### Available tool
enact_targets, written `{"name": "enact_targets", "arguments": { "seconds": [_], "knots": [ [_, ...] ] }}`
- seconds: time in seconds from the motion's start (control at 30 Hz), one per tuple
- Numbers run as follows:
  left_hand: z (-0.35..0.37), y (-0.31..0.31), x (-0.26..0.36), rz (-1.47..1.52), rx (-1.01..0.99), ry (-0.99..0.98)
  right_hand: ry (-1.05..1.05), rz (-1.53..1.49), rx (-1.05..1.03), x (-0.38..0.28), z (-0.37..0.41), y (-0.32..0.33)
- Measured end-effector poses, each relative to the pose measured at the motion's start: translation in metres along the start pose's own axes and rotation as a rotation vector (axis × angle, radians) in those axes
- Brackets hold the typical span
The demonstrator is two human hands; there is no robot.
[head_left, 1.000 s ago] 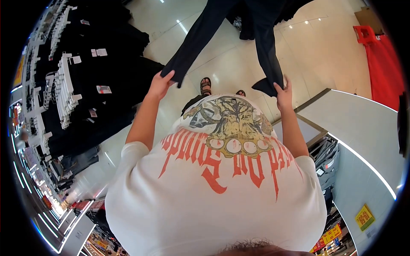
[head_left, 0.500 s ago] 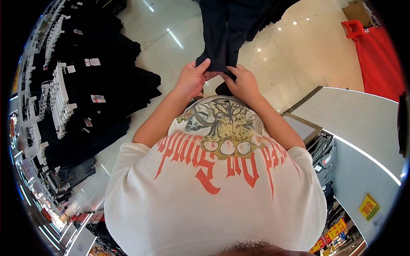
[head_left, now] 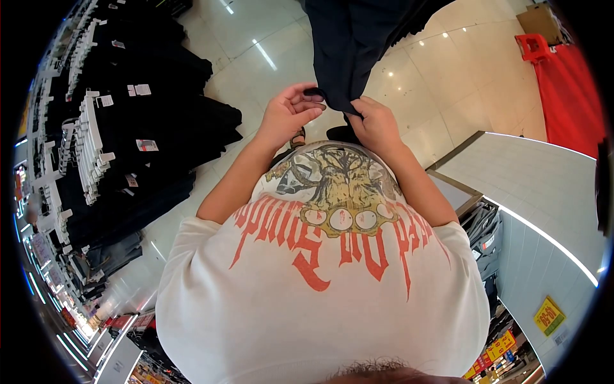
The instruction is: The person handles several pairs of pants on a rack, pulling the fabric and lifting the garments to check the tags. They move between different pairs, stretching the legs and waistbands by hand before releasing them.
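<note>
A pair of dark trousers (head_left: 342,54) hangs down from the top of the view, its lower ends between my hands. On the right side, my right hand (head_left: 375,121) grips the bottom of a trouser leg between thumb and fingers. My left hand (head_left: 291,112) is at the left edge of the cloth, palm turned inward, fingers loosely curled and thumb apart from the fabric. A small dark flap of material lies against its fingers; whether it belongs to the same leg I cannot make out.
Racks of dark garments (head_left: 153,121) on white hangers (head_left: 93,147) line the left. A red stool (head_left: 532,48) and red cloth (head_left: 569,89) are at the upper right. Below them stands a grey-white panelled unit (head_left: 543,173) with folded jeans (head_left: 486,233) beside it.
My left thumb has come off the cloth, and that hand has drawn slightly left with its fingers curled. My right hand has shifted a little right and down, still gripping the trousers.
</note>
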State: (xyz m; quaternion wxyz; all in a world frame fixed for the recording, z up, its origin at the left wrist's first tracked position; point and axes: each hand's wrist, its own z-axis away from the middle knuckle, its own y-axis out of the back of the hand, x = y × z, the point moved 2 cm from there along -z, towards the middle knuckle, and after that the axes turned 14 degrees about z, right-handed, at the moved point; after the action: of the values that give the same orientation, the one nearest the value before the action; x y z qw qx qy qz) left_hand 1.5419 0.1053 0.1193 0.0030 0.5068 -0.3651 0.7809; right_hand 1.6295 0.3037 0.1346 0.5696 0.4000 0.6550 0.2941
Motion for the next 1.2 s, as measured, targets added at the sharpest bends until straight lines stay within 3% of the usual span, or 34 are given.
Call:
{"name": "enact_targets", "arguments": {
  "seconds": [0.2, 0.6, 0.97, 1.2],
  "knots": [
    [-0.005, 0.015, -0.013, -0.136, 0.019, 0.061, 0.034, 0.096, -0.03, 0.004, 0.009, 0.0],
    [0.012, 0.04, -0.022, -0.177, 0.07, 0.215, 0.016, -0.032, -0.171, 0.008, 0.028, 0.0],
    [0.017, 0.042, -0.032, -0.331, 0.146, 0.259, 0.038, -0.056, -0.118, 0.008, 0.035, -0.01],
    [0.021, 0.042, -0.037, -0.272, 0.128, 0.308, 0.02, -0.089, -0.142, 0.008, 0.035, -0.012]
  ]
}}
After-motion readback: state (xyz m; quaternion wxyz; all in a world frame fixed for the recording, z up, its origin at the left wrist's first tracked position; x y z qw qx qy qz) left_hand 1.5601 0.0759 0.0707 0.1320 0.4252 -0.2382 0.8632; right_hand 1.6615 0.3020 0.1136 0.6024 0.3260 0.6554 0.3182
